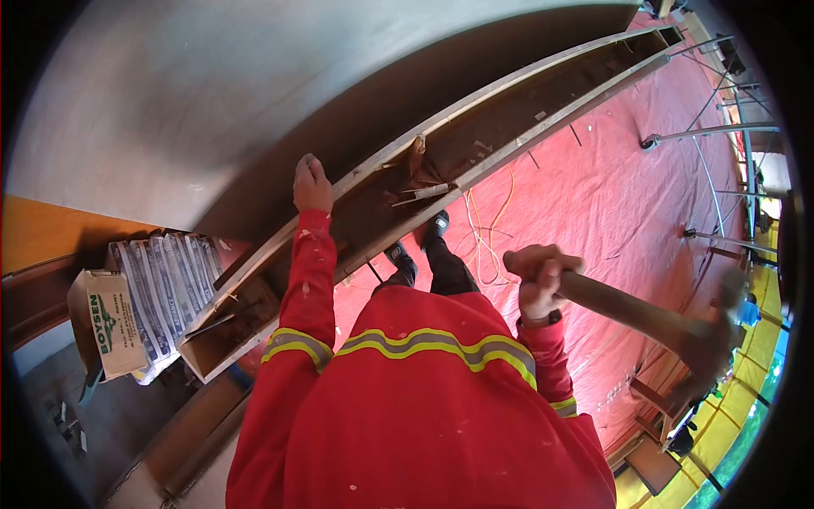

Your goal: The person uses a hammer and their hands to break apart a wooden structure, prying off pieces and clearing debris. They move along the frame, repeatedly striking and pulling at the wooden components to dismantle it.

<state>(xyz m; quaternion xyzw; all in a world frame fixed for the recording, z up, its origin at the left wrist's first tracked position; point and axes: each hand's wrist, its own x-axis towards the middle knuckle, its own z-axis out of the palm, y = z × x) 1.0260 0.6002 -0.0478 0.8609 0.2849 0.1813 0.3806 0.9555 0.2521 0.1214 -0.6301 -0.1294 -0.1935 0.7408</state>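
My right hand (543,280) is wrapped round the wooden handle of a hammer (627,312), held out to the right. The hammer's head is blurred at the right side of the view. My left hand (312,185) is closed, at the far edge of a long wooden box-like trough (500,165) in front of the grey wall panel (170,93). What its fingers hold, if anything, I cannot make out. Inside the trough, broken wood pieces (420,193) stick up near the middle.
Pink sheeting (593,204) covers the floor, with an orange cord (483,246) lying on it. At left stand a Boysen carton (114,324) and a stack of wrapped packs (170,284). Metal scaffold frames (721,129) with casters stand at right.
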